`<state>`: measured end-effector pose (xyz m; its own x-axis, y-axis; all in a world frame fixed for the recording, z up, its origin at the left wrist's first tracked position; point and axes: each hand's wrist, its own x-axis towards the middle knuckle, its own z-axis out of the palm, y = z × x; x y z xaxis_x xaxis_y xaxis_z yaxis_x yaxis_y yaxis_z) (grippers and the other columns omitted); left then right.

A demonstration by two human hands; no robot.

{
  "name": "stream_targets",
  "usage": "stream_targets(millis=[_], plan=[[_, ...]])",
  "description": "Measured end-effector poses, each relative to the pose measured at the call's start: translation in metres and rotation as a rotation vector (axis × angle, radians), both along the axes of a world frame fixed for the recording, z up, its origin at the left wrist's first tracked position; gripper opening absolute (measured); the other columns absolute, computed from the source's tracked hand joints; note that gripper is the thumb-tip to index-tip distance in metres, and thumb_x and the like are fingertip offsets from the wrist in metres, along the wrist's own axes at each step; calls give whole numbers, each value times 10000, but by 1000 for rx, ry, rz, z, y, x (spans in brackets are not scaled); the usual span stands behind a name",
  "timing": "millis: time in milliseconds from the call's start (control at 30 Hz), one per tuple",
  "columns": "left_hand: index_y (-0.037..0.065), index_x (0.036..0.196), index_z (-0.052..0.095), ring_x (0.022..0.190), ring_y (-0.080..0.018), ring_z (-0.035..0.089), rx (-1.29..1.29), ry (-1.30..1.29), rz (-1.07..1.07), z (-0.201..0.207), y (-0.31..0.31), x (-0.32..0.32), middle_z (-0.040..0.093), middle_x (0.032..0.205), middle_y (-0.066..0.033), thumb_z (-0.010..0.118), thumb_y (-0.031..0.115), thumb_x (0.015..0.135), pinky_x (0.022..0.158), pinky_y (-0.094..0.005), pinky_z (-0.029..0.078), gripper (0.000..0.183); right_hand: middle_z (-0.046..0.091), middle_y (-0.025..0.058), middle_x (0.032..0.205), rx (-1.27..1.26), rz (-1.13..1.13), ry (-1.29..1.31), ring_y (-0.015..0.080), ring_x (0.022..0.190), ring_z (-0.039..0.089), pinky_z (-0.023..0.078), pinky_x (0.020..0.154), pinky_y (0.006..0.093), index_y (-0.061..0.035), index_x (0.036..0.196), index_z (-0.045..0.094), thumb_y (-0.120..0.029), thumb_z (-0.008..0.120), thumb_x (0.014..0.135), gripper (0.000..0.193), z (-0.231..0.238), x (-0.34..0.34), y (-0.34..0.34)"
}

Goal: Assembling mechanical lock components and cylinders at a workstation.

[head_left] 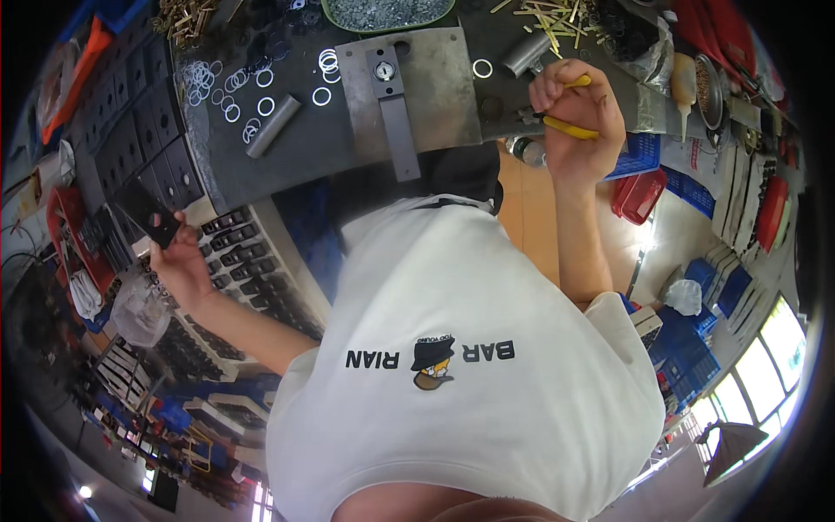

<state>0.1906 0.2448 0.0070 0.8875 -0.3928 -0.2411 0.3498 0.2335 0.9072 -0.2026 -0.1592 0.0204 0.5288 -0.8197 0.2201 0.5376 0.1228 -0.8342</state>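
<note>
In the head view, our left hand is grasping a black plate with a round hole in it, pinching it between thumb and fingers, off the left end of the bench and beside dark panels. Our right hand is grasping yellow-handled pliers (the handles are standing apart, so we are judging the jaws unsqueezed), near a metal tube. A lock is sitting on a dark strip, which is lying on a steel plate and overhanging its near edge; white rings are lying loose beside it. We are judging the step in hand to be handling the black plate. For sound practice, we are recommending an edge grip clear of the hole, a level carry, and pliers pointing away from the loose rings.
</note>
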Motion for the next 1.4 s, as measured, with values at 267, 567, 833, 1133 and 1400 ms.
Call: stream_targets(millis=[267, 567, 833, 1133, 1400], plan=[[62, 1680, 140, 980, -389, 752, -186, 10, -560, 48, -134, -135, 592, 1291, -293, 743, 163, 897, 595, -327, 661, 994, 513, 103, 738, -66, 270, -140, 254, 675, 439, 372, 639, 386, -52, 787, 557, -485, 403, 1091, 552, 27, 13, 9], [194, 1706, -83, 1110, -357, 704, -277, -4, -754, 55, -224, -210, 543, 1408, -285, 408, -119, 901, 829, -396, 630, 993, 592, 60, 685, -770, 378, -337, 195, 489, 504, 377, 421, 346, -43, 758, 597, -394, 450, 1106, 516, 86, 73, 64], [111, 1697, 132, 1057, -233, 718, 34, -40, -1112, 68, -219, -180, 647, 1295, -211, 512, -6, 1021, 852, -362, 596, 785, 534, 88, 663, -1090, 1039, -19, 238, 513, 493, 408, 473, 365, -8, 682, 558, -193, 677, 888, 302, 109, 76, 58], [107, 1641, 292, 765, -421, 697, 217, -632, -1941, 84, -226, -198, 718, 850, -226, 637, 109, 950, 638, -510, 510, 773, 573, 147, 561, -624, 2041, 40, 343, 499, 597, 462, 472, 410, -15, 623, 561, -214, 641, 949, 390, 126, 97, 57], [90, 1696, 135, 1059, -248, 750, 79, -216, -772, 60, -231, -183, 529, 1504, -180, 564, -9, 1049, 732, -296, 631, 782, 692, 48, 937, -189, 242, 724, 66, 703, 587, 467, 616, 272, 12, 1144, 744, -246, 688, 1025, 289, 99, 79, 14]])
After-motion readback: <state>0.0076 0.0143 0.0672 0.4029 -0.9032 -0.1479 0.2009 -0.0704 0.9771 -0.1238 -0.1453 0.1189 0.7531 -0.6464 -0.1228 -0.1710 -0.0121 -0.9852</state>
